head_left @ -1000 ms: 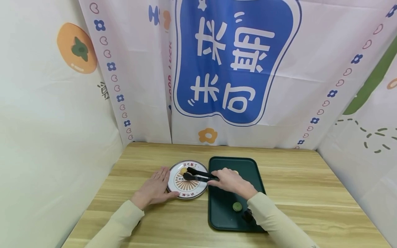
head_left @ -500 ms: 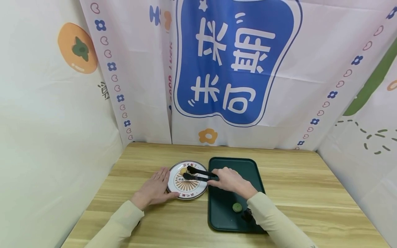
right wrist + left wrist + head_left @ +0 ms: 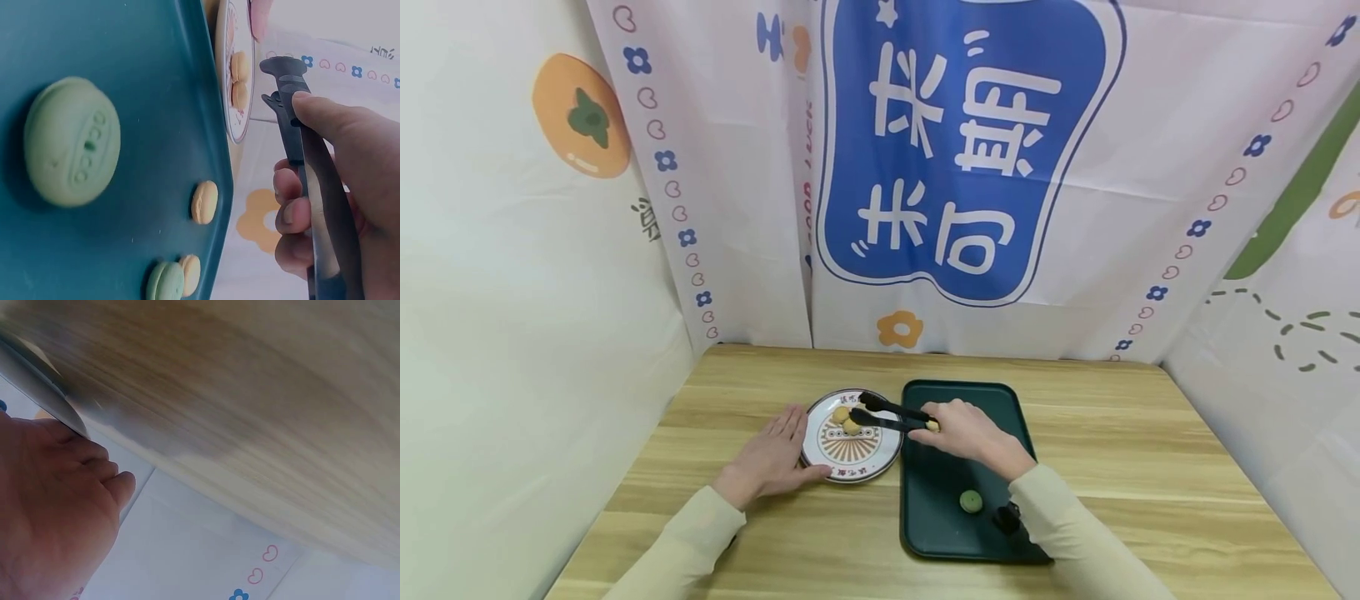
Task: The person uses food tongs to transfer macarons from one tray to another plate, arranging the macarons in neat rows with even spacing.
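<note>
My right hand (image 3: 966,433) grips black tongs (image 3: 887,422), whose spread tips are over the white printed plate (image 3: 850,467). Two tan macarons (image 3: 852,427) lie side by side on that plate, next to the tips; the right wrist view shows nothing between the tips. At the plate's left rim my left hand (image 3: 767,462) rests with straight fingers, thumb along the near edge. In the left wrist view, the plate's edge (image 3: 44,387) meets the fingers. A green macaron (image 3: 72,142) sits on the dark green tray (image 3: 936,533) below my right hand.
Farther along the tray, the right wrist view shows a tan macaron (image 3: 204,202), and another green macaron (image 3: 165,282) beside a second tan one (image 3: 190,275). Tray and plate stand close together on the wooden table (image 3: 1150,467). A printed cloth (image 3: 1075,275) hangs behind.
The tongs have opened and drawn back slightly right, letting go of a tan macaron, which now shows beside the other on the plate. My left hand stays at the rim.
</note>
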The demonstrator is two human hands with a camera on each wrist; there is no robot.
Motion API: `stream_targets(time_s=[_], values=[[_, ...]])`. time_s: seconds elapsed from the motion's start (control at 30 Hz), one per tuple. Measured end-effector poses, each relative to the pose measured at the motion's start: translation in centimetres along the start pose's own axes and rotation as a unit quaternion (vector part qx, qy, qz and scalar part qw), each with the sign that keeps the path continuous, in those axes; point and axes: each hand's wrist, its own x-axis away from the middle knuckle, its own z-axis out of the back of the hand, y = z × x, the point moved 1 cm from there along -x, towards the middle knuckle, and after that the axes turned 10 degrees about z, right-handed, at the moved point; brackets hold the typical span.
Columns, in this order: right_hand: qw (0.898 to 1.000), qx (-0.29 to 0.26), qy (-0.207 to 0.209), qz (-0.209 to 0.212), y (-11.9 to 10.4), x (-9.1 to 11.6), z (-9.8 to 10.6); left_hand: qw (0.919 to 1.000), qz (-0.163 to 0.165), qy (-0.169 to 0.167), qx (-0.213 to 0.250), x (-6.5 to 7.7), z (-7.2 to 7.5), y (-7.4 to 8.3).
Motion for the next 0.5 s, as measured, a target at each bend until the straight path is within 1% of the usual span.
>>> stream_targets(time_s=[0.2, 0.3, 0.5], values=[[1.0, 0.005, 0.007, -0.002, 0.4, 0.7, 0.4, 1.0, 0.007, 0.001, 0.0, -0.1, -0.2, -0.1], [1.0, 0.006, 0.006, -0.007, 0.7, 1.1, 0.5, 1.0, 0.006, 0.002, 0.007, -0.1, -0.3, -0.1], [1.0, 0.001, 0.003, -0.01, 0.9, 1.7, 0.8, 1.0, 0.007, 0.0, 0.006, -0.2, -0.3, -0.1]])
